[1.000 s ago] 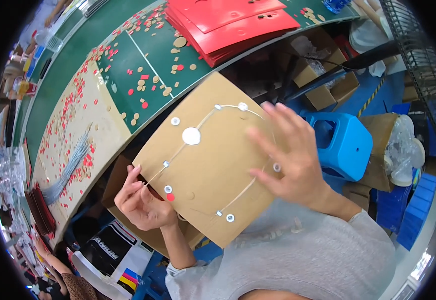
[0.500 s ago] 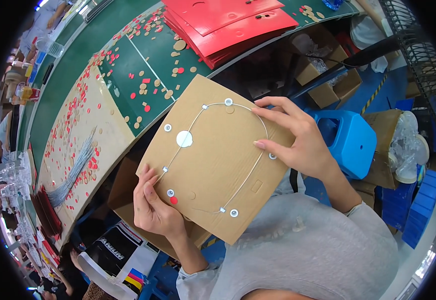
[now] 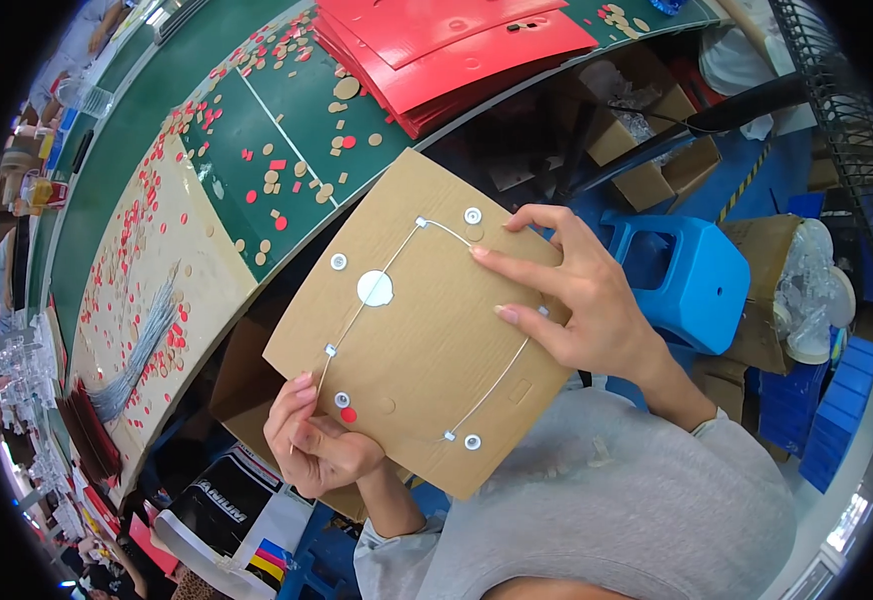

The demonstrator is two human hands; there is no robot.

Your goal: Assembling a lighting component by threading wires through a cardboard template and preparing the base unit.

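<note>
A brown cardboard panel [image 3: 427, 340] lies tilted in front of me, close to my grey shirt. A thin white wire [image 3: 397, 257] runs in a loop over it through small white clips [image 3: 331, 351]. White round studs [image 3: 339, 262], a white disc [image 3: 377, 289] and a red dot [image 3: 349, 415] dot its face. At the lower left edge my left hand [image 3: 322, 440] pinches the wire's loose end. My right hand [image 3: 597, 310] rests on the panel's right part, thumb and fingers apart, the index fingertip touching the wire at its upper bend. It covers the wire's right side.
Red sheets [image 3: 437, 60] are stacked on the green table [image 3: 227, 180] among scattered red and tan chips. A bundle of grey wires [image 3: 142, 355] lies on a cream sheet to the left. At right stand a blue plastic stool [image 3: 697, 285] and cardboard boxes [image 3: 672, 165].
My left hand has drawn the wire's end down and outward. My right index finger has shifted left along the upper bend, and the wire there has come away from the top stud.
</note>
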